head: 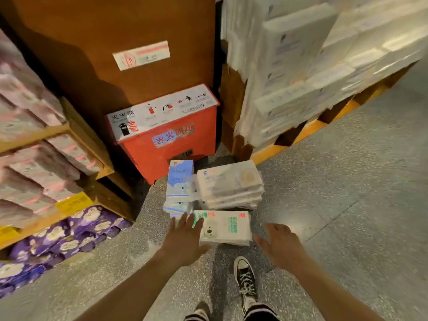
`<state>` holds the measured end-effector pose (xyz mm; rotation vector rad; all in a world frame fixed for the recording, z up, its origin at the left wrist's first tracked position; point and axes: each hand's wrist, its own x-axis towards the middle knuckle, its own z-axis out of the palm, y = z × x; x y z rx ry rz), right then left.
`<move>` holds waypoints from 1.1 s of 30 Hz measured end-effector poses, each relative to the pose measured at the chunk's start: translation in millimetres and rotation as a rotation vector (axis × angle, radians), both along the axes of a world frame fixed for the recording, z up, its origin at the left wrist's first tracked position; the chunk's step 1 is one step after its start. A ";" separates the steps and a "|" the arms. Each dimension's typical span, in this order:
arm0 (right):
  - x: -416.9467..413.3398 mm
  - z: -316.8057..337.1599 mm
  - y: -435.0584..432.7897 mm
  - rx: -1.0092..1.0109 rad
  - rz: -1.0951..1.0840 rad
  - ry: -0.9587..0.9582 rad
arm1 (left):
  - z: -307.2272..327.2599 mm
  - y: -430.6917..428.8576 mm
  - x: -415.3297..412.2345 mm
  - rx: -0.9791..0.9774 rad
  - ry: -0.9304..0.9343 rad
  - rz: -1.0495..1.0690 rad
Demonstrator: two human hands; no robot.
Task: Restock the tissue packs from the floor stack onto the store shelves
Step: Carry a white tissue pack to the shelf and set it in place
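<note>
Tissue packs sit stacked on the floor in front of me. Nearest is a white pack with a koala picture and green label (225,227). Behind it lies a stack of white packs (230,185), and to their left a stack of blue-and-white packs (179,181). My left hand (185,239) is spread, fingers straight, over the left end of the koala pack. My right hand (281,245) is spread too, just off the pack's right end, holding nothing. Wooden shelves (58,129) at the left hold pink tissue packs (34,172).
A red fire-extinguisher box (169,140) stands against a brown pillar (115,31) right behind the floor stack. Purple packs (67,237) fill the bottom left shelf. A pallet of white packs (312,66) rises at the right. My shoe (245,281) is below the koala pack.
</note>
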<state>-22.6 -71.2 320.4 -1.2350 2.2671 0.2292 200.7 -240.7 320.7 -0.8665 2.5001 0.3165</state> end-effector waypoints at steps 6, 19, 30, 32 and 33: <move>-62.5 -182.2 -60.9 -0.052 0.004 0.012 | -177.4 -64.7 -58.9 -0.027 -0.055 0.056; -122.3 -473.7 -126.1 0.038 -0.152 0.000 | -475.1 -116.7 -73.2 -0.029 0.031 0.276; -121.4 -504.2 -131.2 -0.034 -0.785 -0.719 | -525.9 -136.8 -77.6 0.443 0.210 0.716; -119.8 -509.7 -131.9 -0.112 -0.854 -0.796 | -530.6 -133.8 -80.2 0.453 0.260 0.788; -119.1 -511.1 -131.9 -0.136 -0.871 -0.814 | -533.5 -133.3 -81.3 0.463 0.283 0.823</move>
